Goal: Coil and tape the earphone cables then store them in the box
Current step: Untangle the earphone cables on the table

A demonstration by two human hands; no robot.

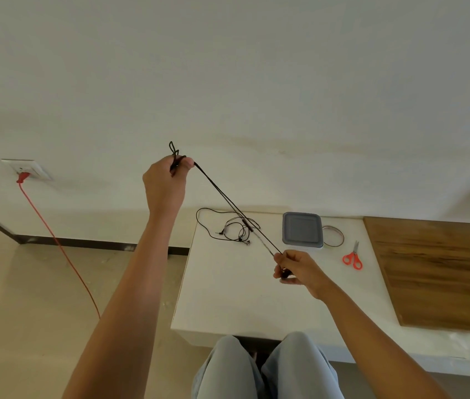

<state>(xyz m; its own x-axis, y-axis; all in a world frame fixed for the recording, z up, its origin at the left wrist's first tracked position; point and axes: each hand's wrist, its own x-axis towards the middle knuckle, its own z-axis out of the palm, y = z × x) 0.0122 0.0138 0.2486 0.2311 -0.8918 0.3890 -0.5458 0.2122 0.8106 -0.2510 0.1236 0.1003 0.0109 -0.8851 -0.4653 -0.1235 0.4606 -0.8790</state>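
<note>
A seated person draws a thin black earphone cable (216,188) taut in mid-air between two hands held well apart, as seen from the head camera; the left hand (166,184), raised in front of the plain white wall (285,82), pinches one end between thumb and curled fingers, with a few small loops of cable standing up above the knuckles; the right hand (295,269), lower and nearer the body, is over the white table (228,300) with its fingers curled round the other end, where a dark bunch of cable shows in the grip; the strands run in a straight diagonal from upper left to lower right; a second black earphone cable (239,233) lies loose and uncoiled on the far part of the table, partly behind the stretched one; to its right stands a square grey plastic box (302,232) with its lid on; a roll of clear tape (342,236) lies flat against the box's right side, whether touching cannot be told; red-handled scissors (353,257) lie near the roll, blades pointing toward the wall; a brown wooden board (435,269) covers the surface further right; at left a red cord (55,240) runs from a white wall socket (31,167) down across the pale floor; knees in light blue trousers (256,370) fill the bottom edge
</note>
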